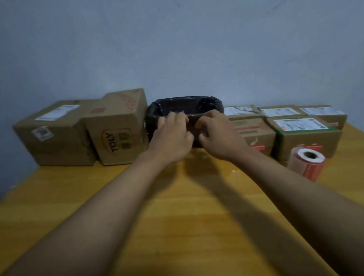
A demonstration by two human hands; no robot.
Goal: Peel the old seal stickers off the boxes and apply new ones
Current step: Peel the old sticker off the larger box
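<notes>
While both hands reach to the back of the table, their fingers curl over the near rim of a dark, soft-sided bin lined with black plastic [184, 108]. The left hand [172, 136] hooks its fingertips over the lip with the thumb tucked against the front wall; the right hand [217, 134] pinches the same rim just beside it. Whether a scrap of peeled sticker sits between the fingers I cannot tell, since the picture is soft there. Both forearms stretch straight out across the yellow wooden table [185, 217].

By my reading this is a side step: the bin is being gripped, perhaps to be drawn closer or to take waste, and no box is in hand. The next move likely calls for picking one carton, finding the edge of its old seal, and lifting it with a fingernail.

Left of the bin, touching it, stands a brown cardboard box printed "TOLY" [116, 131], and beside that a larger brown carton with a white shipping label [51, 132]. To the right is a cluster of smaller brown boxes, the nearest one edged in green and topped with a white label [305, 133]. In front of it, lying on its side, rests a roll of red-and-white stickers on a white core [307, 163], presumably the new seals.
</notes>
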